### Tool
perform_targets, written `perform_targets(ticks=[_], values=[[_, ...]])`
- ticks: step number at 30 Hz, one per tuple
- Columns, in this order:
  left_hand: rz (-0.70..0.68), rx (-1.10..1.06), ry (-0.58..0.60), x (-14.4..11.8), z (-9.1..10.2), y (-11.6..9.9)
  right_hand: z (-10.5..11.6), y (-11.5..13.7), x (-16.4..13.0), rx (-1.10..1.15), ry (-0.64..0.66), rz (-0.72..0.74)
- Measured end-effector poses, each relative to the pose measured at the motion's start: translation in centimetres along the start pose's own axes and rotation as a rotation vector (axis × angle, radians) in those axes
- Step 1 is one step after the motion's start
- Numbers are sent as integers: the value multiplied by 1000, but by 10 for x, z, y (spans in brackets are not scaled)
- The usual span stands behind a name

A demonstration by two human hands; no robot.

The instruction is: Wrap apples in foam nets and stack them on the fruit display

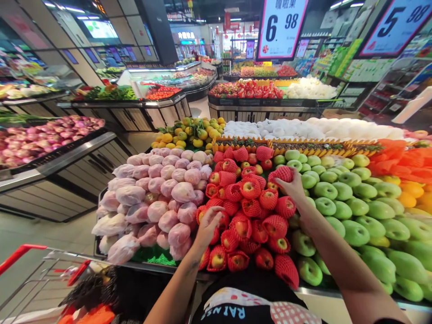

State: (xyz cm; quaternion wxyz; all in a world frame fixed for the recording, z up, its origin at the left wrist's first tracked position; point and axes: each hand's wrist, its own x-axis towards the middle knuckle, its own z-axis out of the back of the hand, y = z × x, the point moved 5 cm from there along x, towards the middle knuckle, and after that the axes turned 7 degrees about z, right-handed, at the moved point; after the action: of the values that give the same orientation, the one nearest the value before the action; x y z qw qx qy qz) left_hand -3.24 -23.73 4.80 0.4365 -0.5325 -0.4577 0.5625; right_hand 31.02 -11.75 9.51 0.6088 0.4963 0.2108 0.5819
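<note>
I stand at a fruit display in a supermarket. In the middle lies a pile of red apples in red foam nets [251,211]. My left hand [208,225] rests on an apple at the near left side of that pile, fingers curled over it. My right hand [290,186] reaches farther in and grips a net-wrapped apple [281,173] near the top right of the pile. Left of the red apples is a heap of pale pink wrapped fruit [158,198]. Green apples [340,198] lie to the right.
A shopping cart with a red handle [23,254] stands at my lower left. Yellow citrus [189,132] and white wrapped fruit [313,128] lie behind the apples, orange fruit [405,171] at the right. Price signs [281,27] hang overhead. More produce stands and an aisle are to the left.
</note>
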Motion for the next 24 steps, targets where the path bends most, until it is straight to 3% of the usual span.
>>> perform_targets(ticks=[2,5,8,10,13,17,20,24], values=[[-62,19,-180,5,39,-7,-13,-4,44,-583,114,179],[-160,-10,-420,3,101,-19,-43,-18,83,-782,315,269],[-188,-47,-581,-12,152,-21,-73,-34,96,-874,495,295],[-173,-105,-664,-28,176,-15,-88,-46,98,-950,583,284],[-147,-153,-778,-54,197,-3,-100,-62,98,-1052,668,241],[-138,-133,-905,-87,212,6,-99,-70,97,-1143,727,207],[-141,-107,-1036,-116,225,7,-94,-61,92,-1163,714,241],[-142,-42,-1250,-173,244,8,-91,-29,85,-1128,644,333]])
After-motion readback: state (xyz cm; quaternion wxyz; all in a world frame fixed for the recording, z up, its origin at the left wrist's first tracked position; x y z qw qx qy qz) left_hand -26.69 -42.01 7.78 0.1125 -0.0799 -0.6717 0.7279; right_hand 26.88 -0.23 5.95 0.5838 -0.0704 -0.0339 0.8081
